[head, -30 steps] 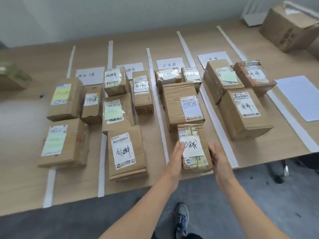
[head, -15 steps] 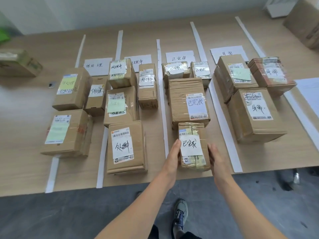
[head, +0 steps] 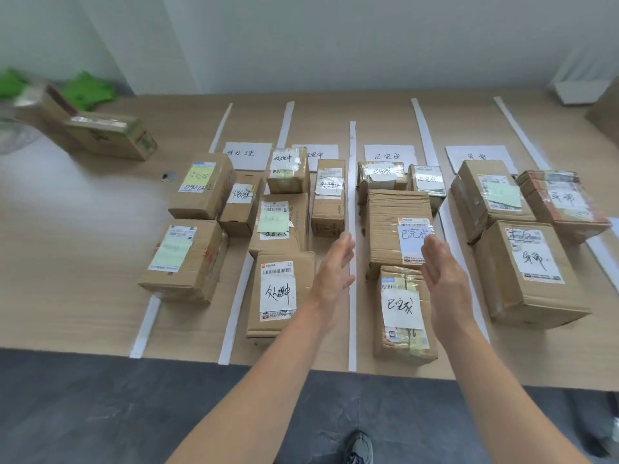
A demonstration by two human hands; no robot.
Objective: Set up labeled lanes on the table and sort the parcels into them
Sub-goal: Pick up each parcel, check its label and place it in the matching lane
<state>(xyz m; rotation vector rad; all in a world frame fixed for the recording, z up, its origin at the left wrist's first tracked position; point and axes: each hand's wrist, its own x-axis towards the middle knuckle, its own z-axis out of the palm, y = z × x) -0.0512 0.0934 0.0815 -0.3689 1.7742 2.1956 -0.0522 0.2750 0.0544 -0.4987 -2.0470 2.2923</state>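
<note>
Both hands are off the small parcel point(head: 403, 313) they gripped 0.5 s ago; the parcel itself stays put at the near end of lane 3, close to the table point(head: 83, 262) edge, handwritten white lbl facing up. The left hand point(head: 335, 266) hangs above the tape strip point(head: 351, 195) that splits lanes 2 and 3, fingers straight and apart, palm turned inward, holding nothing. The right hand point(head: 442, 276) is likewise flat w/ straight fingers, palm facing the left one, nothing in it; it overlaps the small parcel's right edge and the lbl corner of the large parcel point(head: 392, 229) just behind. Contact btw those two parcels: can't tell. Lane 3 has 4 pkgs in all, two smaller ones at the back, near the lane sheet point(head: 388, 155). Lane 2, left of the strip: 4 pkgs, the front parcel point(head: 278, 296) level w/ the left wrist. Lane 1: 3 pkgs, the nearest one point(head: 184, 259) bearing a pale green note. Lane 4: 3 pkgs, the front box point(head: 529, 272) the biggest there. Far left, well apart from the lanes, a taped carton point(head: 110, 135) lies tilted; motion blur there. A shoe point(head: 360, 448) shows on the dark floor below.
</note>
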